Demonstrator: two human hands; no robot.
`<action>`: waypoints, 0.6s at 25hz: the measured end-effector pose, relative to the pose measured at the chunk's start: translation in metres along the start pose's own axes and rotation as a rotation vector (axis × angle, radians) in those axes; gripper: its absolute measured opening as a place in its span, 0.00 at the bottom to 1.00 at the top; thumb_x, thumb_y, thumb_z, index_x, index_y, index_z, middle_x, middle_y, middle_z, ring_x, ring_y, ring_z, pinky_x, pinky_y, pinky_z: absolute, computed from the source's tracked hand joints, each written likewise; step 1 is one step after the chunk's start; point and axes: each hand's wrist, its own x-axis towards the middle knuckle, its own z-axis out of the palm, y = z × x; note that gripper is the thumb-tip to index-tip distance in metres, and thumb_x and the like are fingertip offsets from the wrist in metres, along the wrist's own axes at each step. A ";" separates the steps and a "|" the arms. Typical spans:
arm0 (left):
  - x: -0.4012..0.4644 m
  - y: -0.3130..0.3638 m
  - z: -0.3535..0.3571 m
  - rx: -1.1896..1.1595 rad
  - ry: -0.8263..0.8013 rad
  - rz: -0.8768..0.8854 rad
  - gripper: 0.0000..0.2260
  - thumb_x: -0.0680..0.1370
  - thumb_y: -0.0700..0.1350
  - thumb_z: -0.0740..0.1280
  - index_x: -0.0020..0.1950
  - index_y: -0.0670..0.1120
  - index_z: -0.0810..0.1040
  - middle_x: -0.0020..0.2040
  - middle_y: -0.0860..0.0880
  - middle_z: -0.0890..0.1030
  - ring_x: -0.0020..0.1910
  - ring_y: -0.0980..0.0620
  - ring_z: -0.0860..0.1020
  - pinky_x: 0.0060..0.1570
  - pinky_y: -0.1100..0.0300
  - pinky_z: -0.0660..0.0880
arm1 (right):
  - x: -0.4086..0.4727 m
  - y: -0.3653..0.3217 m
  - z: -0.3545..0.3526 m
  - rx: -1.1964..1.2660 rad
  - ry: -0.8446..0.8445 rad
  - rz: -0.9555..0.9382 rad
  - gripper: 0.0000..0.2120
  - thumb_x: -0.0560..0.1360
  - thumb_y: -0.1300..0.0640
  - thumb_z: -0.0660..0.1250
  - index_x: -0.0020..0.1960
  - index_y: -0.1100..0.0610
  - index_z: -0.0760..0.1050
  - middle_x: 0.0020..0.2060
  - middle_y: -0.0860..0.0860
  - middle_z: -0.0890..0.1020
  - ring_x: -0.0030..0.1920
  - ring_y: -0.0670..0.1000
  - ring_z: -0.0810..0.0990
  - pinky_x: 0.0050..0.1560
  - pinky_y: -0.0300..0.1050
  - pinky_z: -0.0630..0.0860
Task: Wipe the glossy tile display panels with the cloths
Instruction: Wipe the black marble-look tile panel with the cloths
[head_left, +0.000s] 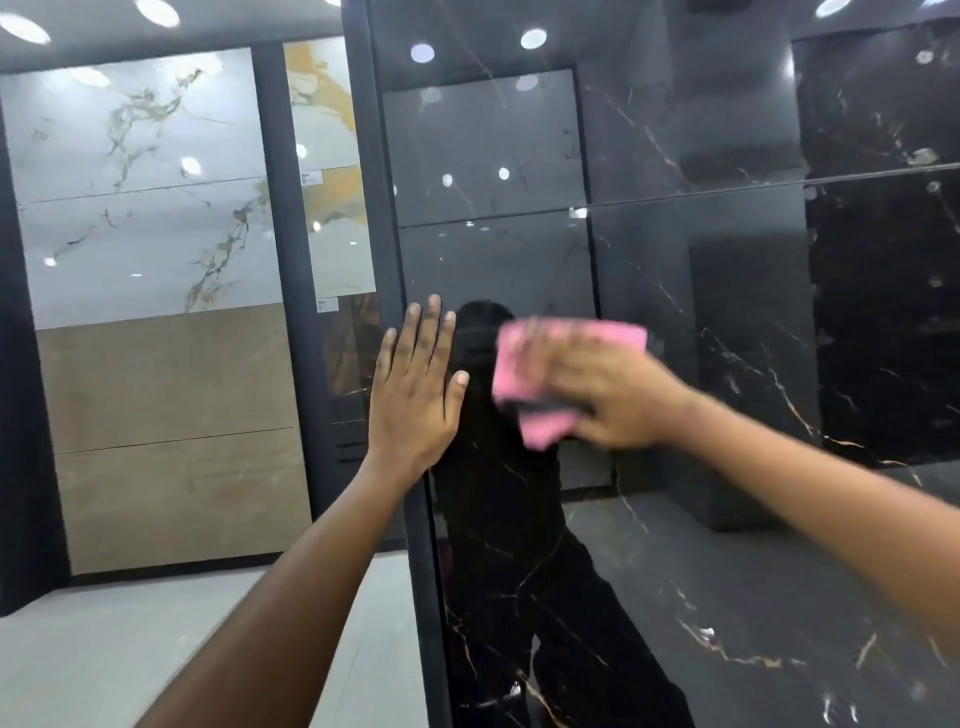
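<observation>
Head view shows the right hand (608, 395) gripping a pink cloth (550, 374) against the black marble panel (701, 322) — mid-wipe. Left hand (415, 384) lies flat, fingers spread, on the panel's near-left edge. Most shiny panels look left to do.

The glossy black marble-veined display panel (701, 364) spreads bare above, right of and below the blurred right hand (613, 395) pressing a pink cloth (524, 364) to it. To the left, the flat left hand (415, 395) lies close beside the cloth, over the dark vertical frame edge (384, 208), blocking a leftward sweep.
</observation>
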 end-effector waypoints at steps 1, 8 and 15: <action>0.001 0.000 -0.004 -0.010 0.000 0.000 0.27 0.80 0.50 0.54 0.78 0.43 0.60 0.79 0.45 0.58 0.78 0.48 0.54 0.76 0.51 0.50 | 0.023 0.032 -0.021 0.026 0.116 0.372 0.32 0.70 0.53 0.61 0.75 0.56 0.65 0.74 0.58 0.66 0.75 0.58 0.61 0.73 0.59 0.59; 0.124 -0.048 -0.034 -0.016 0.006 0.105 0.25 0.82 0.51 0.49 0.79 0.48 0.60 0.79 0.48 0.59 0.78 0.47 0.54 0.75 0.53 0.46 | 0.028 -0.032 -0.007 0.076 -0.211 -0.314 0.32 0.71 0.52 0.61 0.76 0.51 0.63 0.76 0.51 0.63 0.77 0.52 0.56 0.77 0.55 0.49; 0.125 -0.055 -0.020 -0.017 0.021 0.132 0.25 0.82 0.50 0.49 0.79 0.47 0.58 0.80 0.49 0.55 0.79 0.47 0.52 0.74 0.60 0.36 | 0.101 0.063 -0.047 0.092 0.189 0.529 0.36 0.68 0.49 0.52 0.76 0.55 0.64 0.76 0.54 0.62 0.77 0.56 0.57 0.76 0.55 0.52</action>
